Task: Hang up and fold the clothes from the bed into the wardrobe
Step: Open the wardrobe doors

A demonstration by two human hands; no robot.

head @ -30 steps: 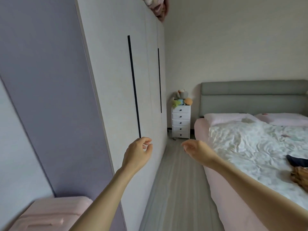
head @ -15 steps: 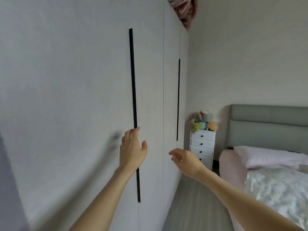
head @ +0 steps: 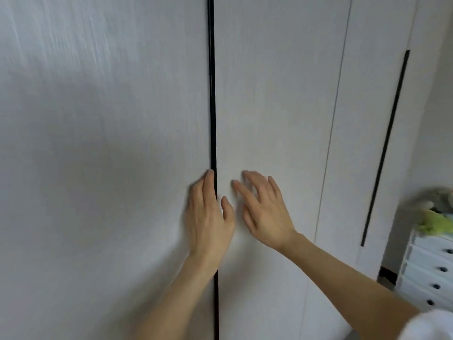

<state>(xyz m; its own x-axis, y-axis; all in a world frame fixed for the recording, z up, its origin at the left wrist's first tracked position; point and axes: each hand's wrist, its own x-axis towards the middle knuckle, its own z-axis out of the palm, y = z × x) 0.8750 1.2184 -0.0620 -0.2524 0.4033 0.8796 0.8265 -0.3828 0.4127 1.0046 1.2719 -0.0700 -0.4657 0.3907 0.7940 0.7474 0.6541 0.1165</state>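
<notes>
1. At the wardrobe (head: 122, 143), which fills nearly all of our view, we see pale closed doors with a long black handle strip (head: 212, 94) running top to bottom between the two nearest panels.
2. Our left hand (head: 208, 217) lies over that black strip with its fingers straight and together; the fingertips sit at the strip, though blur keeps us from telling whether they hook into it. It holds nothing.
3. Our right hand (head: 266, 212) is just beside the left, on the door panel to the right of the strip, fingers spread apart and empty; we cannot tell whether it touches the door.
4. Further right we see a thin seam between doors and a second black handle strip (head: 384, 148), slanted in this wide view.
5. At the right edge stands a white chest of drawers (head: 426, 273) with dark knobs, with soft toys (head: 435, 217) on top, one green, one grey.
6. Neither the clothes nor the bed appear in our view.
</notes>
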